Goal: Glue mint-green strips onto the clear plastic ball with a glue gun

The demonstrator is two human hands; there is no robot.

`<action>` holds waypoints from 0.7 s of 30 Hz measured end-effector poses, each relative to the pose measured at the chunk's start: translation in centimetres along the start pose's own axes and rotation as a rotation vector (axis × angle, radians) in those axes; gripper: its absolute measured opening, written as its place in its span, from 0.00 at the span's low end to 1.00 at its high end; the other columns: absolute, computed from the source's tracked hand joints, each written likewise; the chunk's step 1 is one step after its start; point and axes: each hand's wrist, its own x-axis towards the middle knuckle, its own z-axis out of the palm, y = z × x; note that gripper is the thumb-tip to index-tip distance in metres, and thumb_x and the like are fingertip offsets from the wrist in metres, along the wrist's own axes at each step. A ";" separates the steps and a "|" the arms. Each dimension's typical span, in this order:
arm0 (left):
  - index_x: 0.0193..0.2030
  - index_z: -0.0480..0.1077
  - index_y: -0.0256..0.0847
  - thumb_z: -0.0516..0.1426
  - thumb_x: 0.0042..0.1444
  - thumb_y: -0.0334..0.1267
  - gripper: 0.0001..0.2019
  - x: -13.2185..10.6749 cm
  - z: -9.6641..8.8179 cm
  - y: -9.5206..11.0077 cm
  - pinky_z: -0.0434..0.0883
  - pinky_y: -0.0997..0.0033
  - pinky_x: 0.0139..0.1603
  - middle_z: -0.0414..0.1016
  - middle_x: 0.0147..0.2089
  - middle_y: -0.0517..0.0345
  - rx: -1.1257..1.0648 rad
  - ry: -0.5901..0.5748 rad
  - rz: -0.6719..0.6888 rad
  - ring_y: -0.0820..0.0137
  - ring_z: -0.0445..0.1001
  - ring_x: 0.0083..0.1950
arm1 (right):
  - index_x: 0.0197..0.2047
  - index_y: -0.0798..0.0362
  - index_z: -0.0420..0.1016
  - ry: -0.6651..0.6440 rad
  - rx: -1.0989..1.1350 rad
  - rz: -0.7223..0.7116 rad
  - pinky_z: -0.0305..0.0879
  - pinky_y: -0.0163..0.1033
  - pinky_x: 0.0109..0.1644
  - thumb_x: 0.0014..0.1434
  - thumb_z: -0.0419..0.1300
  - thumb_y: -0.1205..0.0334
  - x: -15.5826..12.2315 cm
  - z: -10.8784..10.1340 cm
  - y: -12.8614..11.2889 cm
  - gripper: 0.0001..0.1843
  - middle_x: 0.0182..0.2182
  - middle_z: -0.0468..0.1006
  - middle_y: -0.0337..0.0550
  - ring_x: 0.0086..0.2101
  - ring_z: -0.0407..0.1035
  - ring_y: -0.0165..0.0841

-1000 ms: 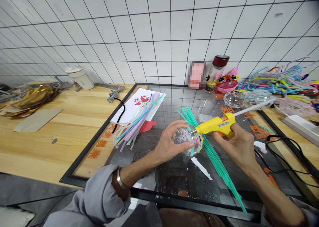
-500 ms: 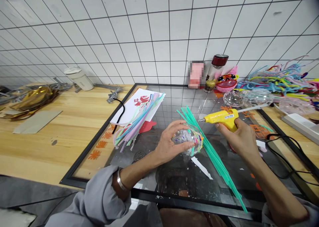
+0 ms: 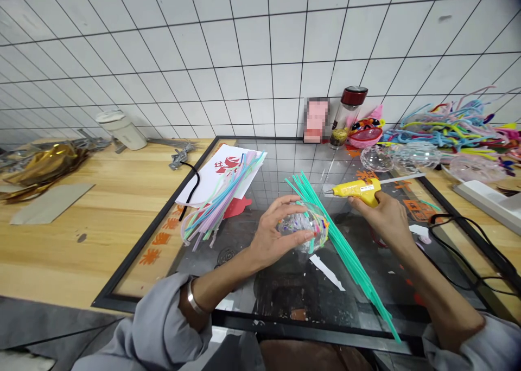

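Note:
My left hand is closed around a clear plastic ball with bits of colour in or on it. In my right hand is a yellow hot glue gun, held by its handle. Its metal nozzle points left, above and apart from the ball, and a long pale glue stick sticks out of its back. Between the two hands a bundle of green pipe cleaners lies slantwise on the glass. A torn white paper strip rests just below the ball.
Pastel pipe cleaners lie over a white sheet to the left. Along the back stand a phone and a glass bottle. A heap of coloured pipe cleaners, a white power strip and black cable are at the right.
The whole view has shifted slightly. Both hands keep their hold on the ball and the glue gun, with little movement between them.

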 end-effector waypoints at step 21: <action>0.50 0.75 0.45 0.68 0.53 0.43 0.18 0.1 -0.1 0.0 0.70 0.50 0.63 0.72 0.59 0.46 0.011 -0.011 -0.013 0.58 0.72 0.62 | 0.43 0.63 0.76 -0.018 -0.302 -0.032 0.62 0.47 0.36 0.61 0.55 0.41 2.3 2.0 1.8 0.28 0.41 0.76 0.68 0.40 0.73 0.52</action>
